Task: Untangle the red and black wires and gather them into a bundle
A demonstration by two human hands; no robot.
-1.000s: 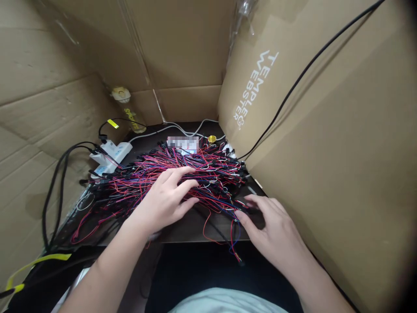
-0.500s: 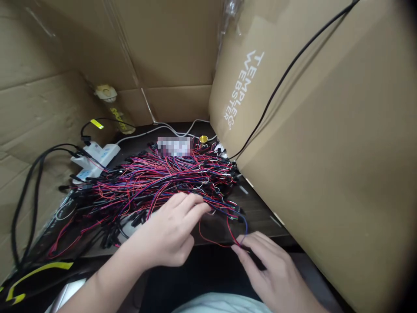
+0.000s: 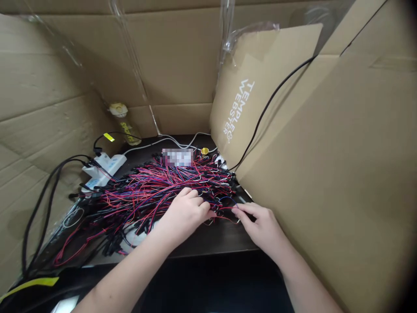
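Observation:
A wide heap of red, blue and black wires (image 3: 146, 187) with small black connectors lies across the dark table. At its front right edge, my left hand (image 3: 190, 211) is closed, thumb against the curled fingers, with thin wires coming out at the fingertips. My right hand (image 3: 260, 221) pinches a few red and blue wires (image 3: 230, 200) between thumb and fingers. These wires run in a short span between the two hands. What exactly sits inside the left fingers is hidden.
Cardboard walls (image 3: 182, 65) enclose the table at the back and both sides. At the left are a white power strip (image 3: 106, 169) with black cables and a bottle (image 3: 130, 130). A yellow round object (image 3: 204, 151) lies behind the heap. A black cable (image 3: 263, 108) hangs along the right cardboard.
The view has tilted up. My right hand has moved up and left, closer to the left hand, with the wires still pinched. My left hand's fingers have curled tighter at the heap's edge.

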